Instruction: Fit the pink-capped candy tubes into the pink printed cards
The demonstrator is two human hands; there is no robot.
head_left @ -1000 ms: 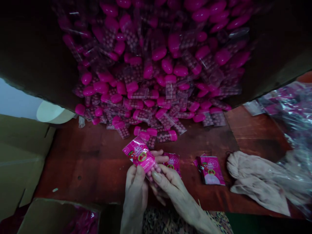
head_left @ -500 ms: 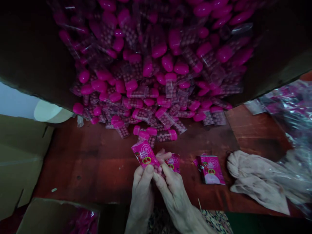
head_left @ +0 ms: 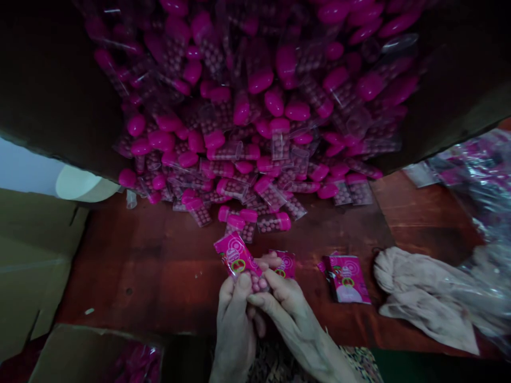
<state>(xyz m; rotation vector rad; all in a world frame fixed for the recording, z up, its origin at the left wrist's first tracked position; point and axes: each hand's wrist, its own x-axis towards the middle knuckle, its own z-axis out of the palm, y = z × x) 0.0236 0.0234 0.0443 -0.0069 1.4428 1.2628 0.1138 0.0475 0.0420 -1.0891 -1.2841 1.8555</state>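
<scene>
Both of my hands are at the front of the table, closed on one candy packet (head_left: 235,254) with a pink printed wrapper and round pink candies showing at its lower end. My left hand (head_left: 235,316) pinches the packet's lower left part with the thumb on top. From the right, my right hand (head_left: 290,306) grips the candy end between thumb and fingers. Another pink printed packet (head_left: 286,263) lies just behind my right hand, partly hidden. Further right rests a small stack of flat pink wrappers (head_left: 348,277).
Clear tubes of pink candies with bright pink caps (head_left: 279,138) spill from a large dark carton (head_left: 48,101). A crumpled cloth (head_left: 419,298) and shiny plastic bag (head_left: 495,191) lie right. A white bowl-like container (head_left: 82,183) stands left; an open box (head_left: 67,351) sits below.
The packet has tilted a little in my hands, and more of its pink candies show. My right hand has shifted slightly right and down, still gripping the candy end.
</scene>
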